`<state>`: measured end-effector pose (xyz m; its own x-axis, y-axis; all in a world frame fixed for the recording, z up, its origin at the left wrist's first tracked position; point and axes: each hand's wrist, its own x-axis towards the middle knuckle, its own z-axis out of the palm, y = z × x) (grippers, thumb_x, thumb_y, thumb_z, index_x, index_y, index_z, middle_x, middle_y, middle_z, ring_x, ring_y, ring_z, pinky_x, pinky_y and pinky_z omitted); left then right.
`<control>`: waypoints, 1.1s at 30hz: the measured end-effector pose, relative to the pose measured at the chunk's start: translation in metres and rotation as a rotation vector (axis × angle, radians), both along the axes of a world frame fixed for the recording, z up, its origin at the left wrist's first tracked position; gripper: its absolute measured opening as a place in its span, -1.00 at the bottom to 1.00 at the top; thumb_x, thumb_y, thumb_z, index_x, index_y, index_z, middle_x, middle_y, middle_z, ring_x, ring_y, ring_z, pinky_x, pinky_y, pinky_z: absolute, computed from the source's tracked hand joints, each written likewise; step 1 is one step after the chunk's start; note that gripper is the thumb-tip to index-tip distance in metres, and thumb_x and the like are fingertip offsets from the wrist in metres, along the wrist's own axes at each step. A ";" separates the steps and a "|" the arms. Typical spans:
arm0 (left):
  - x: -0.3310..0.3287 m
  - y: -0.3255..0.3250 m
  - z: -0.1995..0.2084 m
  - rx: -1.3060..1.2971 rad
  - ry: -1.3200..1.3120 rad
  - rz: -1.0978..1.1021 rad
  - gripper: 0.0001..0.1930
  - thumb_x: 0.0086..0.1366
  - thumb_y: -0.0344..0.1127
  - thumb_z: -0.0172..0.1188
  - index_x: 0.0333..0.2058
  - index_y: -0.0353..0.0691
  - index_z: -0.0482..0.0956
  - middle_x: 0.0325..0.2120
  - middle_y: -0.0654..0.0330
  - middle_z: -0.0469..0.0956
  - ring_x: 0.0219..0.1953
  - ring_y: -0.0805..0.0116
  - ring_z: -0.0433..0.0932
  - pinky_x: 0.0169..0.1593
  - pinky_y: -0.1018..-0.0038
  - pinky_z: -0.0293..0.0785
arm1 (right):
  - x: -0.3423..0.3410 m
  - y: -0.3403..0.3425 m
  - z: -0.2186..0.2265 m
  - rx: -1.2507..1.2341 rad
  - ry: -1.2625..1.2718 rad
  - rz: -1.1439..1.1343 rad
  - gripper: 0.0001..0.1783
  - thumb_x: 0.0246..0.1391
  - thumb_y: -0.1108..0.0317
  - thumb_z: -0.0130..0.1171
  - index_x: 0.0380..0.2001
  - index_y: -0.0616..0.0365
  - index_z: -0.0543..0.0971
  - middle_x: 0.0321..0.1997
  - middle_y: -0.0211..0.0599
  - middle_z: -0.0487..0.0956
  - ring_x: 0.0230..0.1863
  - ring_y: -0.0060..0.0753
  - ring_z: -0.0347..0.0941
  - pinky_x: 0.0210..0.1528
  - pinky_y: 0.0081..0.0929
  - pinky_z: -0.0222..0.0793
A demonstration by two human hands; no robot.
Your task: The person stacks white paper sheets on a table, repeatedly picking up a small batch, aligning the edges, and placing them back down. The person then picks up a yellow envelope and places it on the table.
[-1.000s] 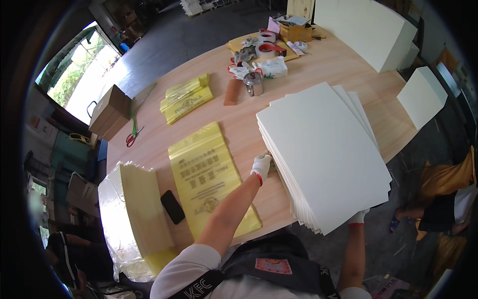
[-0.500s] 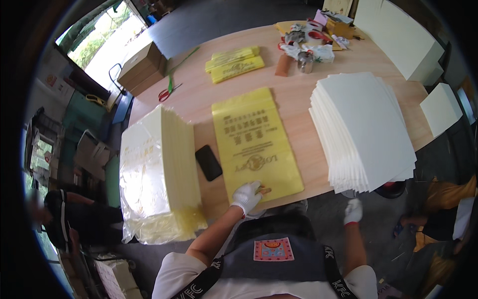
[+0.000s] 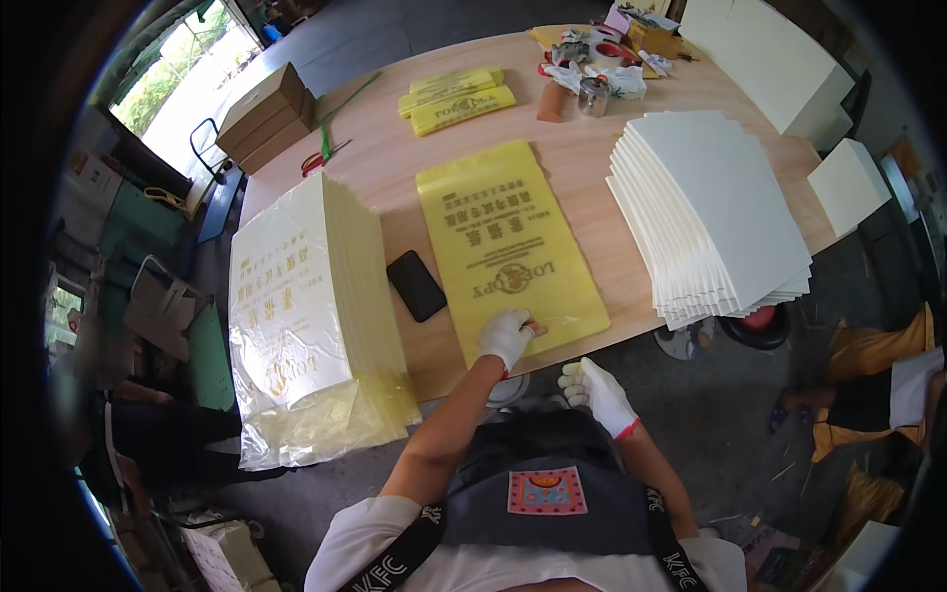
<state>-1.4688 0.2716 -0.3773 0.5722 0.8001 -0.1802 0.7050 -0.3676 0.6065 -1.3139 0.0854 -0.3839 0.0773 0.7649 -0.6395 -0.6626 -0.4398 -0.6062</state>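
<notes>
A flat yellow plastic bag point(image 3: 513, 222) with dark print lies lengthwise before me on the table. My left hand point(image 3: 507, 338), in a white knitted glove with bare fingertips, is at its near end, fingers pressed together on the film. Just off the table's front edge is my right hand point(image 3: 599, 393), gloved in white with a red cuff. Its fingers are curled in, and nothing shows in them. Left of the bag lies a black phone point(image 3: 416, 286). A tall stack of white sheets in clear and yellow film point(image 3: 286, 316) stands beyond the phone.
Fanned white sheets point(image 3: 705, 207) are piled at the right. Folded yellow bags point(image 3: 459, 104), red-handled scissors point(image 3: 318, 161), a cardboard box point(image 3: 264, 116) and tape rolls point(image 3: 610, 53) lie along the far side. A person point(image 3: 163, 434) is at the left; another, partly visible point(image 3: 868, 385), at the right.
My right hand has come in from the right, to near the bag's front edge. The left hand stays on the bag. The whole view has shifted slightly.
</notes>
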 end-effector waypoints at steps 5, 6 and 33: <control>0.000 0.011 0.011 -0.007 -0.119 0.002 -0.81 0.33 -0.21 0.15 -0.28 -0.18 0.65 -0.28 0.05 0.62 -0.20 0.01 0.61 -0.08 0.20 0.49 | -0.001 0.069 0.029 0.032 -0.349 0.147 -0.53 0.37 -0.03 0.05 -0.07 0.21 0.55 -0.30 -0.26 0.64 -0.43 -0.49 0.55 -0.44 -0.52 0.45; 0.003 0.014 0.015 0.035 -0.104 -0.013 -0.80 0.34 -0.23 0.14 -0.26 -0.21 0.65 -0.27 0.05 0.64 -0.18 0.03 0.62 -0.05 0.22 0.50 | -0.008 0.083 0.047 -0.008 -0.570 0.170 -0.54 0.36 -0.05 0.06 -0.10 0.18 0.56 -0.31 -0.26 0.64 -0.44 -0.46 0.56 -0.44 -0.46 0.45; 0.012 0.065 0.076 -0.848 -1.304 0.330 -0.58 0.45 -0.42 0.04 0.25 -0.08 0.33 -0.11 0.13 0.60 -0.22 0.40 0.60 -0.02 0.28 0.63 | 0.075 0.060 -0.009 0.102 -1.488 0.452 -0.56 0.21 -0.09 0.10 -0.40 0.09 0.61 -0.49 0.05 0.60 -0.39 0.17 0.56 -0.35 0.08 0.37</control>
